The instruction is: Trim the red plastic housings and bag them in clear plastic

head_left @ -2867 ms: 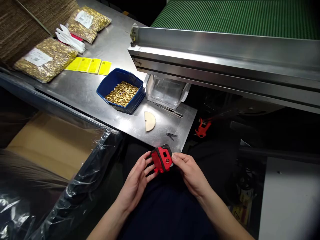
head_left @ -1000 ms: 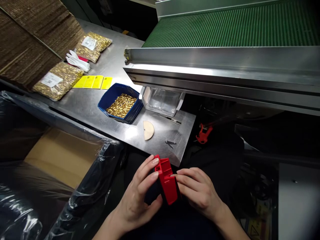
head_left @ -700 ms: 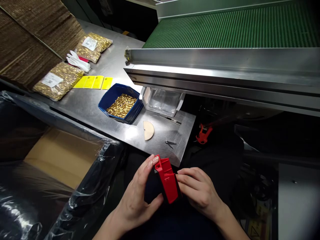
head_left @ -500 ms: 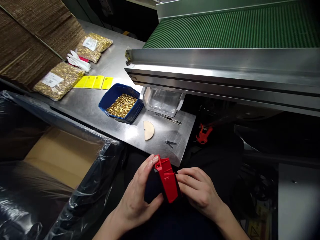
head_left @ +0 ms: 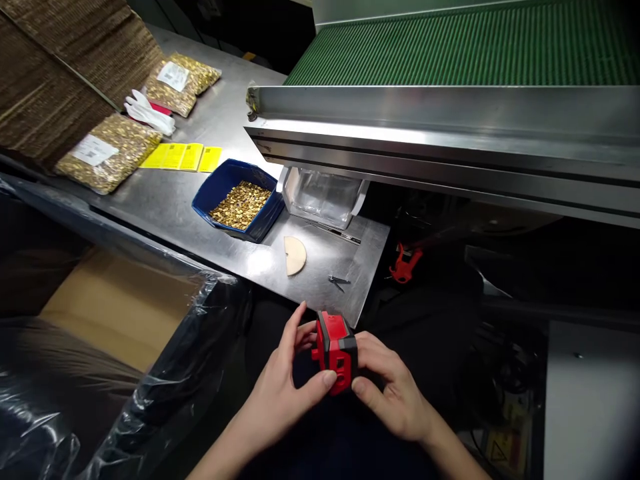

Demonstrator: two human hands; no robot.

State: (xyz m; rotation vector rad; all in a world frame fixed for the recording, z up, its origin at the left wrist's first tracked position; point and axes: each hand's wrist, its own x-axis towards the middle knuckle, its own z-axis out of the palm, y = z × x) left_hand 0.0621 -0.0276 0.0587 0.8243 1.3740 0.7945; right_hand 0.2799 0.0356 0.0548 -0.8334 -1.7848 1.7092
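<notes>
Red-and-black housing (head_left: pixel 336 345): held between both hands, just short of the near corner of the steel table (head_left: pixel 230 257); its underside and far face were out of sight.
Left hand (head_left: pixel 280 393): clamped on the housing, thumb on the lower front, index finger pointing up clear of it; the other fingertips passed partly behind.
Right hand (head_left: pixel 393 387): clamped on the right side, thumb at the lower edge, fingertips hidden behind the housing.
Table corner: half-round disc (head_left: pixel 295 256) flat, straight edge to the left; beside it a small dark tool (head_left: pixel 339 280) with two spread legs (clippers, maybe; too small to be sure).
Blue bin (head_left: pixel 215 187): partly filled with gold-coloured pieces (head_left: pixel 241 205), too fine to tell one from another.
White tray (head_left: pixel 361 199): held clear plastic (head_left: pixel 323 193); the metal rail (head_left: pixel 440 150) covered its far end. A slim pen-like thing (head_left: pixel 345 235) lay along its near side.
Far left: two filled bags (head_left: pixel 113 150), their label print unreadable, with a white glove (head_left: pixel 150 115) between; yellow slips (head_left: pixel 180 157) ran from the nearer bag toward the bin.
Green belt (head_left: pixel 450 53): cut off by the top edge.
Shadow at right: a red-orange tool (head_left: pixel 406 263) showed; its lower end was lost in the dark.
</notes>
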